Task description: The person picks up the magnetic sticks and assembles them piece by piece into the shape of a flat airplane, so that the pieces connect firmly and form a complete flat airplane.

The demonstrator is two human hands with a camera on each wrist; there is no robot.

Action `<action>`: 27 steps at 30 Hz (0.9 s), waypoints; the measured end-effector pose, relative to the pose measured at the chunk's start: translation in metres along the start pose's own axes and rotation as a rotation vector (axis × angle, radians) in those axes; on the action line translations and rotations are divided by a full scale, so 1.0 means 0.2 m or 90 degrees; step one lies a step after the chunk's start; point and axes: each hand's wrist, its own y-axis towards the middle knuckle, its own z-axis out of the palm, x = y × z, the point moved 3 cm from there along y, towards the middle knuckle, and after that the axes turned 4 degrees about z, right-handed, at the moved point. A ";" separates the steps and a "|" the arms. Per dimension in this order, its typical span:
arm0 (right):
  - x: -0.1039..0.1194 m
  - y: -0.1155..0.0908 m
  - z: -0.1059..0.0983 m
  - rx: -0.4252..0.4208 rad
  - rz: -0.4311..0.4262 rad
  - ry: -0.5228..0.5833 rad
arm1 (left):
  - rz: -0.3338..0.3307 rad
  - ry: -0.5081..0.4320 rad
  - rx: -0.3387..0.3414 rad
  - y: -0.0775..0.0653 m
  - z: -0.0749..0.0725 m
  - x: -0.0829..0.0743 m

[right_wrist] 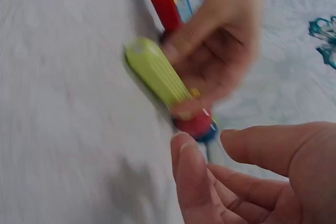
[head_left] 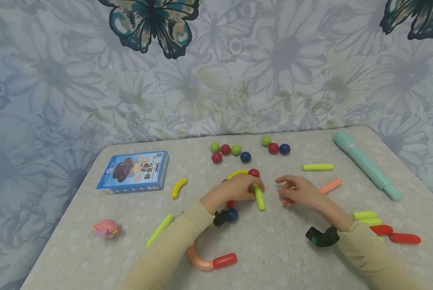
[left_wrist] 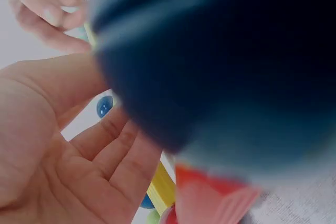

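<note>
My left hand pinches a yellow-green toy stick between thumb and fingers. The stick's far end meets a red ball, seen also in the right wrist view below the fingers. A curved yellow stick runs left from that ball, behind the hand. Under the palm are a red stick and a blue ball, partly covered. This ball looms large and blurred in the left wrist view. My right hand hovers to the right, fingers loosely bent, holding nothing.
Loose balls lie at the back. A blue box and pink toy stand left. An orange curved stick joins a red one in front. Right are an orange stick, loose sticks and a mint tube.
</note>
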 end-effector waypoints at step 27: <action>-0.01 0.43 -0.49 -0.136 0.007 -0.227 | 0.011 -0.099 -0.029 -0.01 -0.01 0.02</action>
